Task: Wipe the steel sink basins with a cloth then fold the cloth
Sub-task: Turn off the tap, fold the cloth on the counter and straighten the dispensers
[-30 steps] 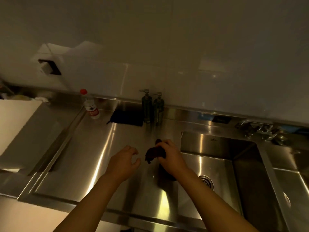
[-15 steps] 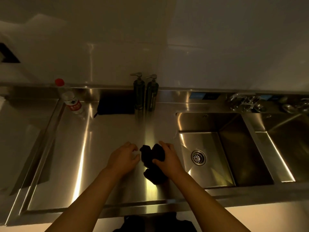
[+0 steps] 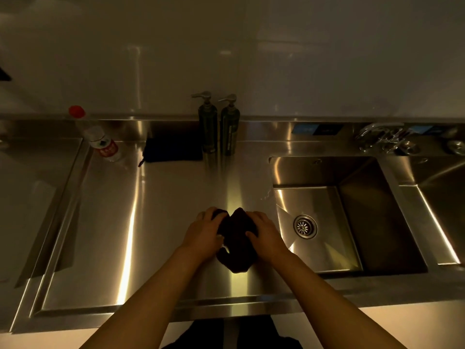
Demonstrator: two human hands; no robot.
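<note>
A dark crumpled cloth [image 3: 236, 238] is held over the steel drainboard [image 3: 151, 222], just left of the sink. My left hand [image 3: 203, 233] grips its left side and my right hand [image 3: 264, 235] grips its right side, fingers curled over the top. The cloth's lower part hangs bunched between my wrists. The left steel basin [image 3: 324, 197] with a round drain [image 3: 305, 226] lies right of my hands. A second basin [image 3: 442, 187] lies at the far right, partly cut off.
Two dark pump bottles [image 3: 219, 124] stand at the back wall. A folded dark cloth [image 3: 173, 149] lies left of them, beside a red-capped plastic bottle [image 3: 100, 139]. A tap [image 3: 385, 137] sits behind the basins. A recessed steel section [image 3: 37, 185] is at the left.
My left hand has come in from beside the cloth and taken hold of it. Both hands now hold it together. The view has tilted down and squared up on the counter.
</note>
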